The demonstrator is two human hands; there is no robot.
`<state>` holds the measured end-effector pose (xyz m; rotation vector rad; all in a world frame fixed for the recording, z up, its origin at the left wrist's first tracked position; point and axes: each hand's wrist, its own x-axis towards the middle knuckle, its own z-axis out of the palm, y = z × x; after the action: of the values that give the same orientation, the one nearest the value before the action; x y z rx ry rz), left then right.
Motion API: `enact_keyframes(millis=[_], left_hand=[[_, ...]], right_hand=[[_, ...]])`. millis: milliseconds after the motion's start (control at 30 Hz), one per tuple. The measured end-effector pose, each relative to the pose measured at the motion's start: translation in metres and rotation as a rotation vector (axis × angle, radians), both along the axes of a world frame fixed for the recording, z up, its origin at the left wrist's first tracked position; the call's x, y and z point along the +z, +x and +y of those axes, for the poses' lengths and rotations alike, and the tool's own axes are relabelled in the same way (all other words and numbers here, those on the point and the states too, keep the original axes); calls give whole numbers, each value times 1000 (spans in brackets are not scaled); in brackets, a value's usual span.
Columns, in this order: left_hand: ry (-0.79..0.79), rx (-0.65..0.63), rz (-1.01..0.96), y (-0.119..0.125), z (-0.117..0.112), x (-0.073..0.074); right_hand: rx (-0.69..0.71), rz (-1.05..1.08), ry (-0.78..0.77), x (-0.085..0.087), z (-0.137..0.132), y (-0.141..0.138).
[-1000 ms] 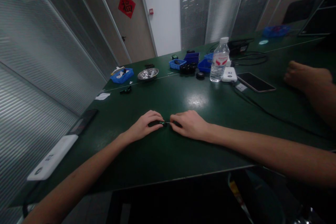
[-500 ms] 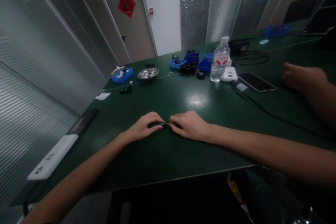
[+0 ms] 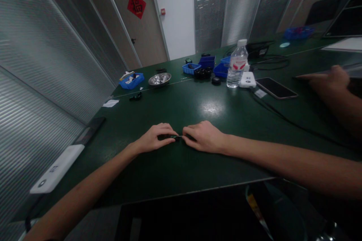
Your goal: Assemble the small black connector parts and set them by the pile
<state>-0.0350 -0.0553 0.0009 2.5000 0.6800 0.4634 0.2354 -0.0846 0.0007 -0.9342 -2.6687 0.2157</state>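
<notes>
My left hand rests low over the green table, its thumb and fingers pinching a small dark part with greenish marks. Facing it, my right hand is closed, thumb against fingers, on a thin light-coloured piece that reaches to the dark part. Too little of that thin piece shows to tell its kind. A narrow gap separates the two hands.
Ahead stand a metal bowl, a blue basket, blue bins and a water bottle. A phone and cable lie to the right, near another person's hand. A white power strip lies left.
My hands and the small dark part have shifted very slightly toward me. At the right, the other person's hand has opened and now has a dark flat object by it; a white sheet has appeared.
</notes>
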Motion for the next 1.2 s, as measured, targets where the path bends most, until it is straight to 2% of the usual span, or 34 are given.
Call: enact_keyframes(millis=[800,1200], left_hand=[[-61,-11,-122,0,6,-4],[-97,54,-89,1,-1,5]], right_hand=[[-21,29,11,-1,-2,-2],[-59,17,-27,3,-2,-5]])
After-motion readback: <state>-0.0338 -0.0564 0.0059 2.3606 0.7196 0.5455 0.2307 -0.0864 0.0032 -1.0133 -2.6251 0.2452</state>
